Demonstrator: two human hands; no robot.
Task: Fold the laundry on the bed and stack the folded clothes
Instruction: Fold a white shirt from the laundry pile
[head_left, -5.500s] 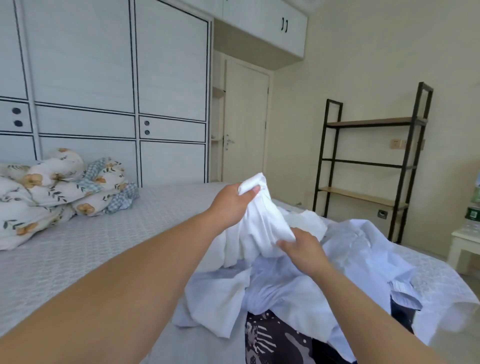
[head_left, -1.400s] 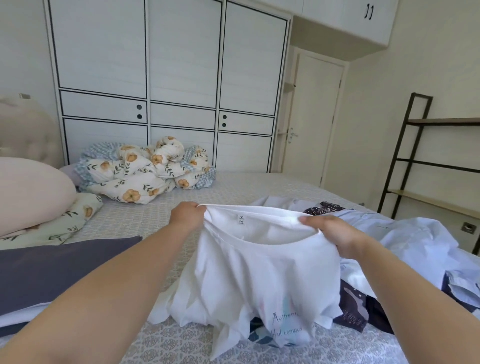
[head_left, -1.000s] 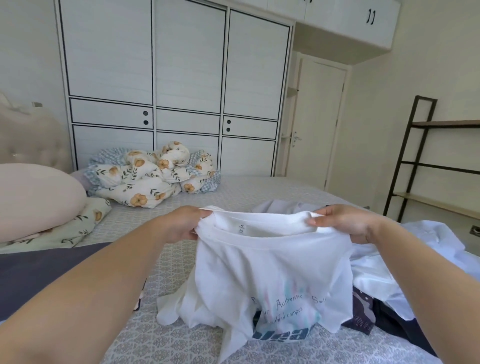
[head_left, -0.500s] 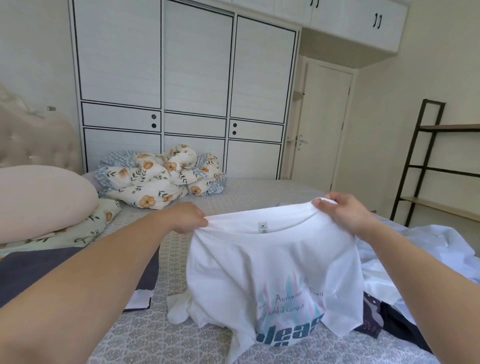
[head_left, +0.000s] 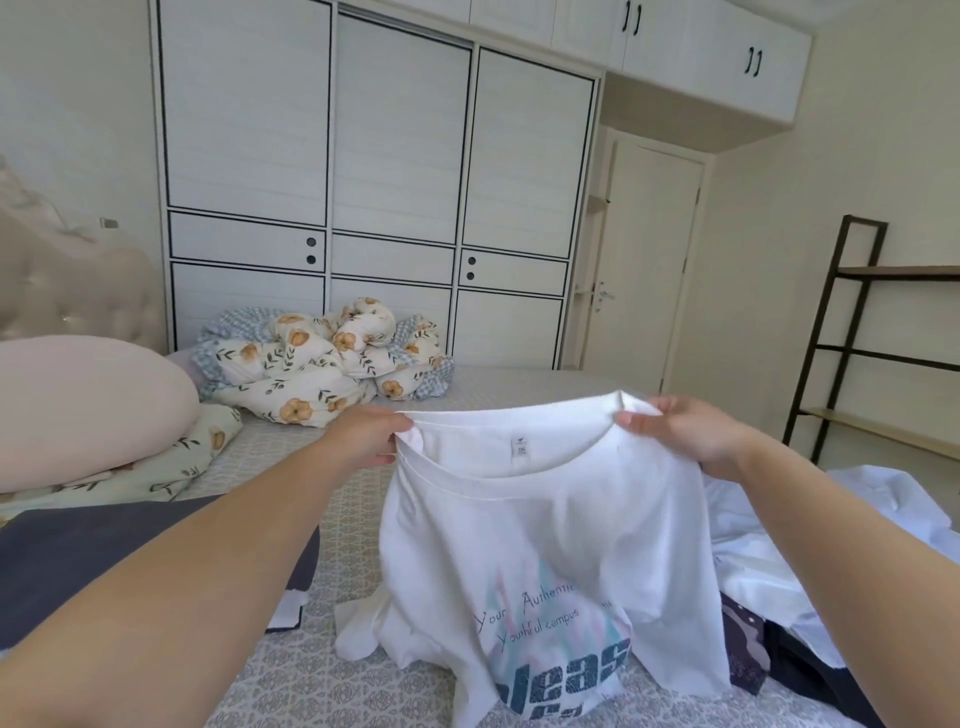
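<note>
Raised slightly, white T-shirt (head_left: 545, 530) hangs, collar pinched by left hand (head_left: 363, 435) and right hand (head_left: 685, 434).

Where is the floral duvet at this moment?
In the head view, the floral duvet lies bunched at the bed's far side, before the wardrobe, right of the pink pillow.

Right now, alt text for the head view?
Left hand and right hand grip a white printed T-shirt by its neckline, hem trailing on the grey bed; unfolded clothes lie right.

Both hands have stretched the white T-shirt (head_left: 540, 525) wider (neckline taut).
</note>
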